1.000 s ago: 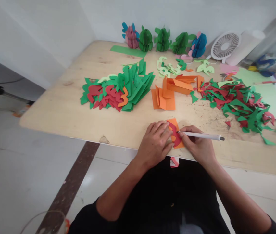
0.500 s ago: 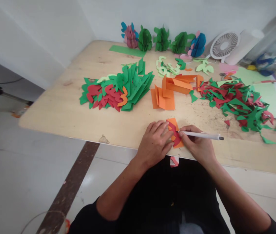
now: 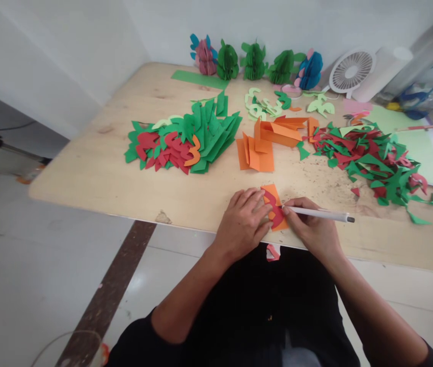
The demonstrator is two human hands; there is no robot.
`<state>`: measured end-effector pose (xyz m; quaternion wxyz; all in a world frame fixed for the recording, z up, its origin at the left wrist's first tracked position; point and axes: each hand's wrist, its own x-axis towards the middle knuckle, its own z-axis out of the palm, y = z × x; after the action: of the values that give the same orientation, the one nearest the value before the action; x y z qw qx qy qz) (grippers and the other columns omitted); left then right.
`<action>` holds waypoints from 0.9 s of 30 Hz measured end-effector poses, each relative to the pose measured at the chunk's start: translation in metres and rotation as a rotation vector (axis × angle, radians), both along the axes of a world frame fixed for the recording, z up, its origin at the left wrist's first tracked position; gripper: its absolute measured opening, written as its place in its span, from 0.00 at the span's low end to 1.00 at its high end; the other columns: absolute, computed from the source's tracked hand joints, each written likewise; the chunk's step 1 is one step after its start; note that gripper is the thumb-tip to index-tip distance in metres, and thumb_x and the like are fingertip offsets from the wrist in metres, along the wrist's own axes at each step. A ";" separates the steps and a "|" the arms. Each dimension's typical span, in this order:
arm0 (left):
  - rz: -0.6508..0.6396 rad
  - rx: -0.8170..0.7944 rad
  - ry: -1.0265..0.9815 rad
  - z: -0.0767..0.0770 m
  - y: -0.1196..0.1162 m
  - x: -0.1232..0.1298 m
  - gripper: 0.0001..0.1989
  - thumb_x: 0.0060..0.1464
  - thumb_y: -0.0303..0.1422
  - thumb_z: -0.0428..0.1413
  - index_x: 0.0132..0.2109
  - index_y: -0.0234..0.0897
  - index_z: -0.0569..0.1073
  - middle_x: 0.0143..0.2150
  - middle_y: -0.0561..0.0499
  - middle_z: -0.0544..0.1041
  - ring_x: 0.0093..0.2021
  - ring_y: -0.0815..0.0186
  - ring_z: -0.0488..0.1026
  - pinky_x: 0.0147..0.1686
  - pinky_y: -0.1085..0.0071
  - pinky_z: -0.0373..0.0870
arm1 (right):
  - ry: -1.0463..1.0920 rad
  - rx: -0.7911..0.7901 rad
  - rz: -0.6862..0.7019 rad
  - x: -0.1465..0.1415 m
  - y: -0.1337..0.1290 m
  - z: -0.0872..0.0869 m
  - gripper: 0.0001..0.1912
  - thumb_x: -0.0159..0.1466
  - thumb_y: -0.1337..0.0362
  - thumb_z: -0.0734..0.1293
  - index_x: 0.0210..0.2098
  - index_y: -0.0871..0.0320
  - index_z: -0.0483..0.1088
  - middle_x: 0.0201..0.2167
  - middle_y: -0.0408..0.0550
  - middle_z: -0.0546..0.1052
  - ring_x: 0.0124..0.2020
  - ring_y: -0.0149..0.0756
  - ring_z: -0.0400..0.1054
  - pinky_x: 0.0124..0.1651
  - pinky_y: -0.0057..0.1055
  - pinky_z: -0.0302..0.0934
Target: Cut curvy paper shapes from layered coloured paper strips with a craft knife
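Near the table's front edge lies an orange paper piece (image 3: 271,190) with a red paper cutout (image 3: 277,216), curved like a 3, on top. My left hand (image 3: 242,219) rests on both from the left, its fingers stretched out and pressing them down; it covers part of the cutout. In my right hand (image 3: 314,229) is a white pen (image 3: 319,213), gripped near its tip. The tip meets the right side of the red cutout, and the dark end points right. Folded orange paper pieces (image 3: 258,155) stand just beyond my hands.
Green and red cutouts (image 3: 178,148) are heaped on the left. Paper scraps (image 3: 377,158) pile up at the right. Several paper figures (image 3: 253,63) stand along the wall beside a small white fan (image 3: 352,71). Pale green cutouts (image 3: 262,108) lie at the back.
The pen and my right hand have shifted very slightly to the right along the cutout's edge. My left hand stays where it was.
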<state>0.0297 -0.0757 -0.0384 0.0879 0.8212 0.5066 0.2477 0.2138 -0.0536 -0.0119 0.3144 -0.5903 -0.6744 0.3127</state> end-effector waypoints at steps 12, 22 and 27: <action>0.001 0.028 -0.016 -0.002 0.001 0.000 0.13 0.60 0.36 0.54 0.48 0.36 0.76 0.59 0.40 0.72 0.62 0.51 0.64 0.62 0.51 0.61 | -0.022 -0.004 -0.014 0.006 -0.005 0.001 0.13 0.60 0.53 0.67 0.31 0.56 0.74 0.25 0.44 0.78 0.23 0.32 0.69 0.26 0.27 0.63; 0.003 0.021 -0.011 -0.001 0.000 0.000 0.13 0.60 0.36 0.54 0.48 0.37 0.76 0.59 0.41 0.72 0.62 0.52 0.64 0.62 0.52 0.62 | -0.004 0.009 -0.011 0.009 -0.009 -0.003 0.12 0.61 0.53 0.67 0.32 0.55 0.74 0.26 0.44 0.78 0.24 0.32 0.70 0.26 0.27 0.63; 0.006 0.027 -0.017 -0.002 0.000 0.000 0.13 0.60 0.36 0.54 0.48 0.36 0.76 0.59 0.41 0.72 0.62 0.52 0.64 0.62 0.51 0.61 | -0.022 0.039 -0.009 0.009 -0.012 -0.003 0.11 0.61 0.53 0.67 0.32 0.55 0.74 0.25 0.43 0.77 0.23 0.32 0.69 0.25 0.27 0.61</action>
<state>0.0298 -0.0755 -0.0404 0.0803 0.8185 0.5051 0.2619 0.2232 -0.0652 -0.0151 0.3198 -0.5904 -0.6814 0.2914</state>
